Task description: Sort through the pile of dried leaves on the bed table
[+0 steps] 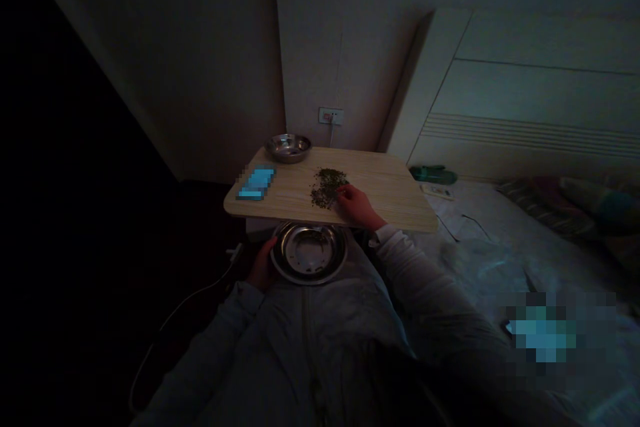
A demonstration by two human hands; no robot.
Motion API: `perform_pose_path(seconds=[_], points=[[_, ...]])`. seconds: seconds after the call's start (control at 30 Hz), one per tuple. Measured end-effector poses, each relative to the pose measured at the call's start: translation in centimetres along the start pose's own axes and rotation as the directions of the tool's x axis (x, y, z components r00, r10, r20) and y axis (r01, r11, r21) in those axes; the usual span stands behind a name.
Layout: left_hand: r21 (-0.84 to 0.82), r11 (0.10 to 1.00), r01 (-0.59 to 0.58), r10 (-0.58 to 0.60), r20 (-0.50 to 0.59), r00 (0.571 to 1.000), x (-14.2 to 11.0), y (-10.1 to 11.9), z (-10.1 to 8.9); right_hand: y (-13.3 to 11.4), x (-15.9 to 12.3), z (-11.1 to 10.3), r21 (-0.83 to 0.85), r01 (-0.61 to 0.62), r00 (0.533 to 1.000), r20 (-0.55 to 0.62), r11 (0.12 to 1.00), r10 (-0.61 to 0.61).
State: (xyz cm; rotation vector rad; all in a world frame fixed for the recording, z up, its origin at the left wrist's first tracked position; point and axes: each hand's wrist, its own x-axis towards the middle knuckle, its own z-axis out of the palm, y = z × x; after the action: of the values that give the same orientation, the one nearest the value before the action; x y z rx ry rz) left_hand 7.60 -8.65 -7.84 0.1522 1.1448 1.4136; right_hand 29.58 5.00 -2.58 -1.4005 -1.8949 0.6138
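While our left hand (263,265) grasps the near metal bowl (340,258), our right hand (356,204) touches the dark loose pile (330,180) on the worktop (291,188), whether pinching any we cannot tell.

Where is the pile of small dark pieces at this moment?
In the head view, the pile lies near the middle of the wooden tabletop, with the right hand at its right edge.

A pale headboard (530,90) adjoins a dim wall (345,27).
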Motion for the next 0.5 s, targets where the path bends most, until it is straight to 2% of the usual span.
perform_pose_path(seconds=[0.27, 0.5], points=[[-0.005, 1.000, 0.023, -0.023, 0.032, 0.999, -0.1, 0.2, -0.1, -1.0, -0.3, 0.2, -0.023, 0.011, 0.997, 0.071, 1.000, -0.010], [0.012, 0.999, 0.050, -0.050, -0.005, 0.999, -1.4, 0.8, 1.0, -0.6, 0.1, 0.6, -0.007, 0.045, 0.998, 0.045, 0.999, -0.044]])
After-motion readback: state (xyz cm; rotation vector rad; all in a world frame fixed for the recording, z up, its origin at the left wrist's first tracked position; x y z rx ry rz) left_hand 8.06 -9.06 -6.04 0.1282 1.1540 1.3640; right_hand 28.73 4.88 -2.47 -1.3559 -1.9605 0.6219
